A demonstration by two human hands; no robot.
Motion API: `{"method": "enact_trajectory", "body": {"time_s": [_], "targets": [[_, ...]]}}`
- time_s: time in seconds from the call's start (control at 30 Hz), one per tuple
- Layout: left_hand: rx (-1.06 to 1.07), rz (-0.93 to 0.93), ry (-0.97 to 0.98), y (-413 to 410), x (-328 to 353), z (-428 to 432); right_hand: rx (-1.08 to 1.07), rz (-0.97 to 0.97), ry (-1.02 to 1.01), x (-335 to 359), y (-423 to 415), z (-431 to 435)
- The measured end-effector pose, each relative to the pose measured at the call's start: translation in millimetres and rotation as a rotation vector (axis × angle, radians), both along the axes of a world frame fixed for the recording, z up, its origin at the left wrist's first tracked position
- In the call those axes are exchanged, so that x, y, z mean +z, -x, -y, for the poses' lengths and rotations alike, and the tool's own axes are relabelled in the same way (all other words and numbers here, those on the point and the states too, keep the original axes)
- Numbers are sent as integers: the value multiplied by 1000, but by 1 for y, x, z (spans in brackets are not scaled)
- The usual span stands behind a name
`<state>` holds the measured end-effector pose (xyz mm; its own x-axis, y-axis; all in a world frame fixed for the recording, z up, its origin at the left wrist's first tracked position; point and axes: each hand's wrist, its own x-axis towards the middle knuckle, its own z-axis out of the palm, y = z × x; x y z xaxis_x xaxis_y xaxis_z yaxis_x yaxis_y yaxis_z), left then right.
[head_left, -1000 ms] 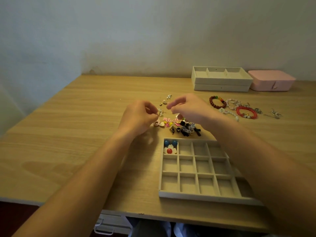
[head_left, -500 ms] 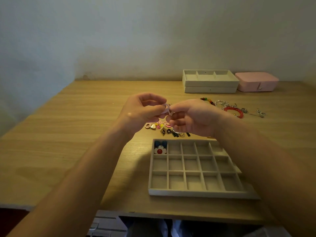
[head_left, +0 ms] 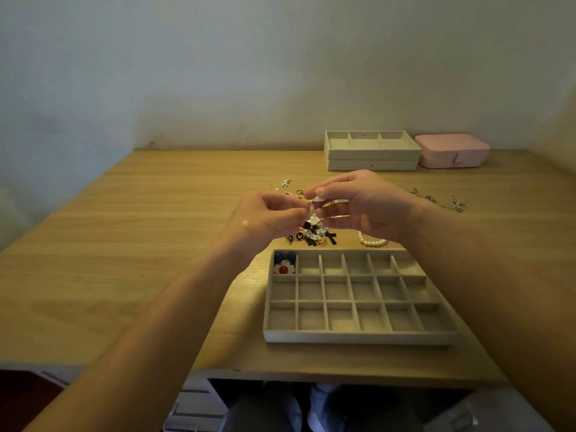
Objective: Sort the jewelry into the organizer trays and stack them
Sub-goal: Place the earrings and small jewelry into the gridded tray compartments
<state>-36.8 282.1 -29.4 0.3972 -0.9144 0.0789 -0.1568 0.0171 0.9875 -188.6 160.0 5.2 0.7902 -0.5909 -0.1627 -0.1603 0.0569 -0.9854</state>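
My left hand [head_left: 268, 219] and my right hand [head_left: 358, 204] meet above the table, both pinching a small pale earring [head_left: 314, 204] between fingertips. Below them lies a heap of small earrings [head_left: 314, 236], black, white and pink. In front of the heap sits a beige grid tray [head_left: 358, 335]; its far-left cell holds a flower piece with a red centre [head_left: 284, 265] and blue beads. A pearl bracelet [head_left: 372, 241] lies by the tray's far edge. Two stacked beige trays [head_left: 371, 154] stand at the back.
A pink jewelry box [head_left: 452, 151] stands beside the stacked trays at the back right. Chains and silver pieces [head_left: 448, 202] lie right of my right hand. A few small earrings [head_left: 286, 183] lie further back. The table's front edge runs just below the grid tray.
Both hands rose off the heap and came together, holding one small earring between them. The camera view shifted, so the tray and heap sit differently in the frame.
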Motion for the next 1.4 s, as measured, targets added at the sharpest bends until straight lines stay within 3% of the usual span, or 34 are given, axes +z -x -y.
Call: {"method": "enact_trajectory", "body": {"time_s": [0.3,0.47,0.6,0.87,0.97,1.13,1.2,1.4], "targets": [[-31,54,-101,-4,-14,-5,-32,-196,308,-8,3,-2],[-36,255,-170,-6,-24,-5,10,-288,381,-17,0,-6],[-26,302,-186,-1,-26,-5,11,-333,404,-22,0,-7],[-6,715,-182,4,-26,-6,-4,-369,506,-30,1,-8],[-32,728,-190,5,-26,-6,5,-365,557,-31,0,-9],[-81,558,-205,5,-26,-8,20,-381,591,-32,0,-13],[-104,568,-192,5,-26,-9,15,-380,591,-34,1,-13],[-99,916,-183,8,-26,-12,5,-377,641,-43,-1,-15]]}}
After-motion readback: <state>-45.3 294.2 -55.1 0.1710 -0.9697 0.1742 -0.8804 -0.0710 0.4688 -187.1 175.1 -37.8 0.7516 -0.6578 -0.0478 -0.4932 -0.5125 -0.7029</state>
